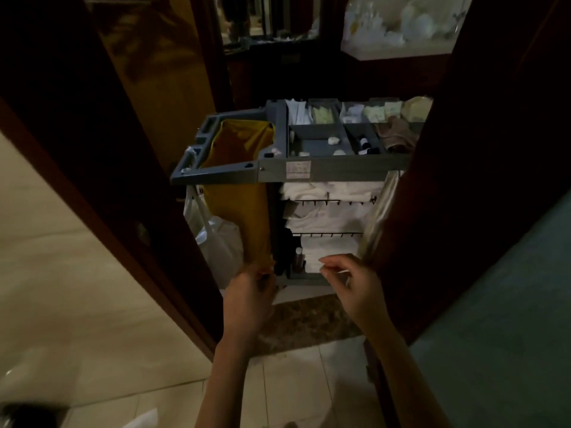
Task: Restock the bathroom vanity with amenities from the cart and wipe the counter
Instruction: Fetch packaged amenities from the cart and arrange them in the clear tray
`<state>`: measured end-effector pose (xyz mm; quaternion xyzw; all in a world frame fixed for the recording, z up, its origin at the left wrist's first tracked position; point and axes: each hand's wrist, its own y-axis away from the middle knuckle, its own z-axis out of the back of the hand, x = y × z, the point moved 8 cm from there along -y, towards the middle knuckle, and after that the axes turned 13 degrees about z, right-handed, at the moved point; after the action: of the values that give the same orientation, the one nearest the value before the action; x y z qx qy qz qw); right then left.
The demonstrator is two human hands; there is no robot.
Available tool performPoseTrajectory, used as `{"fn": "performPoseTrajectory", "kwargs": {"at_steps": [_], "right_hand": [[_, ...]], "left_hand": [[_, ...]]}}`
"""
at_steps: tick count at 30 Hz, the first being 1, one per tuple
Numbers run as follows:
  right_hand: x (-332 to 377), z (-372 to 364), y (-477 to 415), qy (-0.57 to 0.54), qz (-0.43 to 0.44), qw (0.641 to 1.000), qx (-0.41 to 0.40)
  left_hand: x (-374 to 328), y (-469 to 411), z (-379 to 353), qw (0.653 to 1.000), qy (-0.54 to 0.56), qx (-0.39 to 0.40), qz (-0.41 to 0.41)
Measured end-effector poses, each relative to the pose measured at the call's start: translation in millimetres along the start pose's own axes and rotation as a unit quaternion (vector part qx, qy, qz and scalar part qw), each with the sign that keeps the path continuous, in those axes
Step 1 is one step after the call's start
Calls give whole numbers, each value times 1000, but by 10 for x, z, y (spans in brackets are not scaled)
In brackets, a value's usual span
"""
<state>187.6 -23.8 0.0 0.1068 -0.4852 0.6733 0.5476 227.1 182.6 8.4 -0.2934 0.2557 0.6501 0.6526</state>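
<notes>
Our cart [309, 171] stands just past the doorway, and its long side runs from left to right. The amenities are in the grey tray on top, far from our hands. They are little white packets [332, 140], pale green sachets [375, 114] and small dark bottles [364, 143].

We think the packets and sachets are light and soft, so a gentle pinch at the edge should do. The bottles look hard and smooth and might slip, so we would hold them round the middle. The long white packets [296, 112] at the far left point away from us.

Our left hand [250, 291] is low by the bottom of the yellow bag [238, 180], with its fingers curled. Our right hand [349, 282] is curled too, in front of the lowest folded towels [327, 189]. It is too dark for us to tell if either hand holds anything
</notes>
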Motion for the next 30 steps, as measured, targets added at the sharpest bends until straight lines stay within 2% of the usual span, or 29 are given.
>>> {"fn": "performPoseTrajectory", "kwargs": {"at_steps": [3,7,11,17,23,30], "right_hand": [[-299,-44,-132,18,-57,998,8],[-699,-32,-361,33,-88,996,2],[-1192,-141,-786,-10,-132,991,2],[-1705,-70,-1850,10,-72,997,-8],[-2314,365,-2780,19,-78,996,-42],[-2778,361,-3367,8,-70,997,-21]], "left_hand": [[7,-274,-242,1000,-4,30,0],[-65,-726,-595,996,28,80,15],[-246,-1243,-814,997,18,73,-4],[-719,-2288,-1137,998,49,42,-8],[-1558,-3093,-1590,996,61,44,-46],[-1779,-3565,-2022,998,25,57,-30]]}}
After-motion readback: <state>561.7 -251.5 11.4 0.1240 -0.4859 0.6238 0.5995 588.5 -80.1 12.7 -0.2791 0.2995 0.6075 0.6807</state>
